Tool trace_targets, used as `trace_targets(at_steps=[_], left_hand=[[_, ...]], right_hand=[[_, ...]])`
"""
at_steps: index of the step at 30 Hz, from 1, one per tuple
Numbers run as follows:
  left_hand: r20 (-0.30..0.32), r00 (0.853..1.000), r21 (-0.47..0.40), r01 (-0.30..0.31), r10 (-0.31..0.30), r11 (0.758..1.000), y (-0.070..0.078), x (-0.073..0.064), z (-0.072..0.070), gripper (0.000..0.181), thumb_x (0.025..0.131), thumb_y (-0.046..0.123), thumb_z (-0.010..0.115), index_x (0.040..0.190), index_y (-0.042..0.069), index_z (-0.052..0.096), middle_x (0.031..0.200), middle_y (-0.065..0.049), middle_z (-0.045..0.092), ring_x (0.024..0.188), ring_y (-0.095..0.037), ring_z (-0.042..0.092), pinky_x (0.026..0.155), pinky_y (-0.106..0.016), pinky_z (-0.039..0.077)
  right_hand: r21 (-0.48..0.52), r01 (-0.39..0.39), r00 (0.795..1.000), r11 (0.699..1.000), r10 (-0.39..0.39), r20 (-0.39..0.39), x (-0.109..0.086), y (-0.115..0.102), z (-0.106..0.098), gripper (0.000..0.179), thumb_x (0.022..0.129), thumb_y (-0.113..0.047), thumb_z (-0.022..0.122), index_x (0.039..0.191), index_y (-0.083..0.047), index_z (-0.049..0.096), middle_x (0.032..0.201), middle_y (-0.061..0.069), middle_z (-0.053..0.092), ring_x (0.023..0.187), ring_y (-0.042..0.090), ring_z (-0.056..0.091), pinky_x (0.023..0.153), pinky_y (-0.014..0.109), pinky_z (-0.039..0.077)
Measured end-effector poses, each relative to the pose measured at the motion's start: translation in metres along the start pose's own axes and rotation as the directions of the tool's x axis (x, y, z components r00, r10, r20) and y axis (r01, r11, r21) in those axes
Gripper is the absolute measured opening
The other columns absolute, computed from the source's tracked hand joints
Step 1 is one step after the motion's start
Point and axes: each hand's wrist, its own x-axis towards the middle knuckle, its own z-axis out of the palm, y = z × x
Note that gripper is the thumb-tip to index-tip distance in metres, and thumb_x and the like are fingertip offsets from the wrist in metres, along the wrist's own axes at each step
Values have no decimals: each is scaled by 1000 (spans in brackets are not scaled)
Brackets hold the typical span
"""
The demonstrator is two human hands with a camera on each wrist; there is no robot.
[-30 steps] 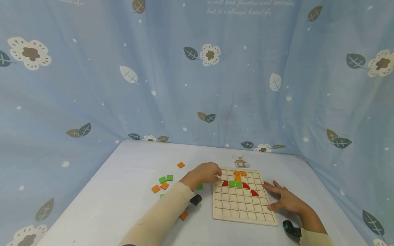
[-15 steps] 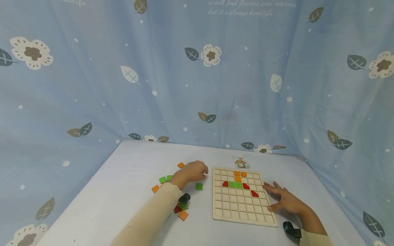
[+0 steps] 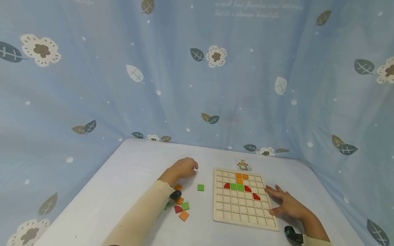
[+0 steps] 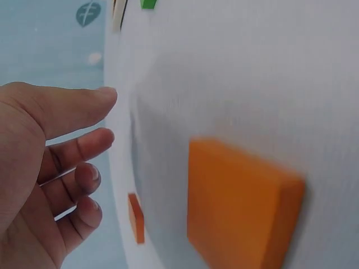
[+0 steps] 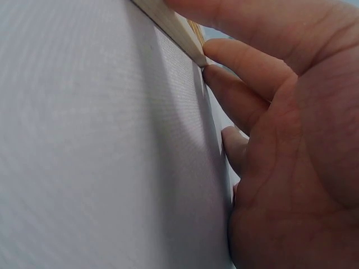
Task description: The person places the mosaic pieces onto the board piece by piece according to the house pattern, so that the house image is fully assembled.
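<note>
Over the white table, left of the wooden grid board (image 3: 231, 215), hovers my left hand (image 3: 181, 168). In the left wrist view its fingers are loosely bent, thumb apart from them, and they hold nothing. An orange square tile (image 4: 238, 207) lies close to it there. My right hand (image 3: 287, 205) touches the board's right edge with spread fingers. On the board sit two orange round pieces (image 3: 238, 176), an orange square (image 3: 239, 181), two green squares (image 3: 237, 187) and three red quarter-round pieces (image 3: 256, 196).
A patterned picture card (image 3: 243, 164) lies behind the board. Left of the board are a green tile (image 3: 200, 187), another green tile (image 3: 185, 205), a red quarter-round piece (image 3: 178, 209) and several orange tiles (image 3: 184, 215). My left forearm covers part of this area. A blue flowered curtain (image 3: 172, 85) hangs behind.
My left hand has moved left, from the board's left edge to above the loose tiles. The right hand keeps its place at the board's edge. The head view has shifted slightly.
</note>
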Motion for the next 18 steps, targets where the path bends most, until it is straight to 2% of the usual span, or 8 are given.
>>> trace_targets(at_steps=[11, 18], left_hand=[[13, 997, -4, 70, -70, 998, -31, 0, -10, 26, 85, 9, 68, 110, 14, 73, 99, 1, 68, 88, -14, 60, 79, -33, 49], [22, 990, -9, 143, -142, 990, -39, -4, -15, 25, 84, 15, 74, 109, 13, 73, 107, -1, 67, 96, -18, 59, 85, -39, 48]], right_hand=[[9, 33, 999, 999, -33, -16, 1, -1, -1, 93, 64, -30, 88, 143, -2, 47, 152, 24, 29, 139, 54, -3, 102, 70, -10], [38, 28, 999, 999, -27, -32, 1, 5, 3, 94, 61, -29, 89, 142, -3, 48, 152, 23, 30, 140, 52, -3, 104, 68, -11]])
